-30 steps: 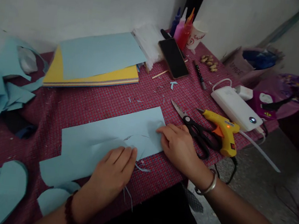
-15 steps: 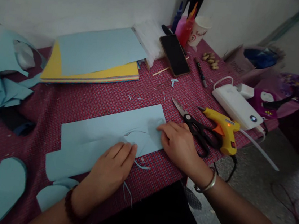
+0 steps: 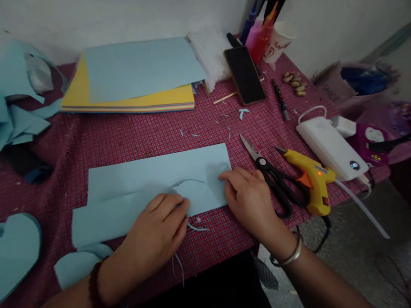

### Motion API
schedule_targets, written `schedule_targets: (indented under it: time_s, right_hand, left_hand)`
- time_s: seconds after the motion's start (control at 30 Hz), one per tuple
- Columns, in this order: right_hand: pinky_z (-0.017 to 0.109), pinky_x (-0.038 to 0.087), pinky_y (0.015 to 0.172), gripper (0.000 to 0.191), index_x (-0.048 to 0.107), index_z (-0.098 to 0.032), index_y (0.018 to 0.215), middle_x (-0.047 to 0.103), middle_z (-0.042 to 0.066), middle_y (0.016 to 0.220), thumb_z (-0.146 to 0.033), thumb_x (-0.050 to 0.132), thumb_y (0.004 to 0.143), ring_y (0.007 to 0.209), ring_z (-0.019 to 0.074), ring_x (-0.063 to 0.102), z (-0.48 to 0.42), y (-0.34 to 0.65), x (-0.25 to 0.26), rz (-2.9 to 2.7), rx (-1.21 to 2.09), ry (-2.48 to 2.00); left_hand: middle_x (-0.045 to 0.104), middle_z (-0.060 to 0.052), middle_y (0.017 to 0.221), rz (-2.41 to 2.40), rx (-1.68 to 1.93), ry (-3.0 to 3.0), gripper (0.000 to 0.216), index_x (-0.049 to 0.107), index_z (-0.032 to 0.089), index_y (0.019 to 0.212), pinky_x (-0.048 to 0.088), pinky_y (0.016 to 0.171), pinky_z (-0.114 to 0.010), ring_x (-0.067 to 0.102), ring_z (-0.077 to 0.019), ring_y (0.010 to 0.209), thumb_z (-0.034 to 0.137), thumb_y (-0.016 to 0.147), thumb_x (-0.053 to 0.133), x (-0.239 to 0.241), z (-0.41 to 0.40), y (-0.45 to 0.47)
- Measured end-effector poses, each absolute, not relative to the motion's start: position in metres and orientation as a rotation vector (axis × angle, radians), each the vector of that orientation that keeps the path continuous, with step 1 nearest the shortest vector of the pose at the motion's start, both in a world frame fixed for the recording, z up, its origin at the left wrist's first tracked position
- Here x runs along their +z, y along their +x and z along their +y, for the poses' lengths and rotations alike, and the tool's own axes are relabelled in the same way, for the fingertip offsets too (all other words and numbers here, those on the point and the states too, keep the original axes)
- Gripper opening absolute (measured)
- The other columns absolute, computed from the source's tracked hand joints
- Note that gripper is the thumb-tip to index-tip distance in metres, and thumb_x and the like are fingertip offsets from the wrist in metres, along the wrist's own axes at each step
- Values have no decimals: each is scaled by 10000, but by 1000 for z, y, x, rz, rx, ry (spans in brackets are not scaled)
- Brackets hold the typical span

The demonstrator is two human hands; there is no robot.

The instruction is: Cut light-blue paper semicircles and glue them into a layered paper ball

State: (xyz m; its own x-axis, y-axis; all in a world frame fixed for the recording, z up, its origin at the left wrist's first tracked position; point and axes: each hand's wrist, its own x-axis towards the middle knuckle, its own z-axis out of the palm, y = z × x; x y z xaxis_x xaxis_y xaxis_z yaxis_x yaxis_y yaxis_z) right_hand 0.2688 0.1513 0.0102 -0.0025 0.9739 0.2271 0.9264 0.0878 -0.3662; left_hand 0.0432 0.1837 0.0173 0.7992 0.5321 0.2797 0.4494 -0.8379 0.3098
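Note:
A light blue sheet of paper [image 3: 159, 166] lies near the table's front edge. On its front part rests a second light blue paper piece [image 3: 103, 221], with a curved cut edge near my fingers. My left hand [image 3: 159, 228] is closed on that upper piece, fingers together; its thumb is hidden. At the sheet's right end, my right hand [image 3: 248, 197] holds the paper down with bent fingers, the index finger reaching onto it. Thin paper strips [image 3: 196, 228] hang beside my left hand. Black-handled scissors [image 3: 273, 177] lie just beyond my right hand, blades pointing away.
A yellow glue gun [image 3: 312, 179], its orange light on, lies right of the scissors beside a white power bank [image 3: 331, 147]. Behind are a paper stack [image 3: 132, 105], a phone [image 3: 244, 74] and paint bottles [image 3: 262, 38]. Cut blue pieces [image 3: 13, 255] lie at left.
The upper paper piece has slid slightly right over the sheet beneath, with my left hand on it. My right hand stays at the sheet's right end. The whole view has shifted a little.

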Motion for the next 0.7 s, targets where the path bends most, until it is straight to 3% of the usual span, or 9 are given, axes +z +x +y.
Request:
schedule_targets:
  time_s: [0.23,0.7]
  right_hand:
    - [344,338,763,212,676,-176,916,698,37,821,-86,488,875,756,201,619,151,269,9,-1964,142,-1880]
    - [346,340,767,217,675,-172,939,705,50,847,-72,496,871,790,211,624,151,269,9,-1968,156,-1884]
  left_hand:
    - [595,-70,1052,857,514,2375,280,625,165,1080,510,864,-389,535,-207,992,92,810,609,20,188,42]
    - [597,-53,976,898,575,2419,116,616,181,984,504,811,-378,536,-203,923,173,868,618,16,185,48]
